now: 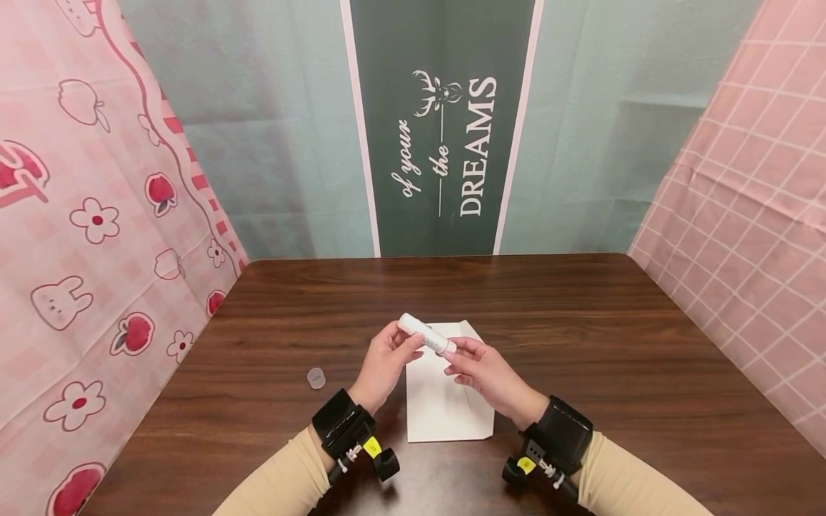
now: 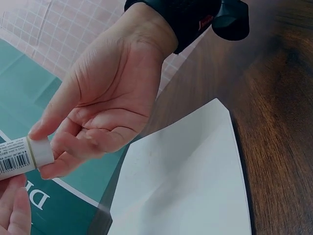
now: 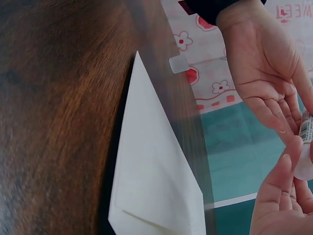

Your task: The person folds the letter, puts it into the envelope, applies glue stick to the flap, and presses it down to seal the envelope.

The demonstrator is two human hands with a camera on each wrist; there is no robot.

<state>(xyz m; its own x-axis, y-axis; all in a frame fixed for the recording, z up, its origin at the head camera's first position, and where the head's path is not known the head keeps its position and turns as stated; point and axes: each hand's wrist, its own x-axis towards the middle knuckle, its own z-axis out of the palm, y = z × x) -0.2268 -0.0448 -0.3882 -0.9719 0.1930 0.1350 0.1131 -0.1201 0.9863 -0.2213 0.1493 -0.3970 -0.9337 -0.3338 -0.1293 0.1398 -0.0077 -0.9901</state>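
Observation:
A white glue stick [image 1: 426, 335] with a printed barcode label is held up over a white paper envelope [image 1: 442, 412]. My left hand [image 1: 382, 362] pinches its barrel between thumb and fingers. At the lower end, my right hand [image 1: 487, 371] grips the white base of the glue stick [image 2: 17, 157] with thumb and fingertips, as the left wrist view shows. The glue stick tilts, its upper end towards the far left. On the table left of my left hand lies a small translucent cap [image 1: 315, 378]. In the right wrist view the envelope's flap [image 3: 161, 223] shows at the bottom.
The brown wooden table [image 1: 258, 315] runs back to a green curtain [image 1: 290, 143] with printed words. Pink patterned cloth [image 1: 97, 287] hangs at the left, and pink grid cloth [image 1: 742, 215] at the right. Both wrists carry black straps with cameras.

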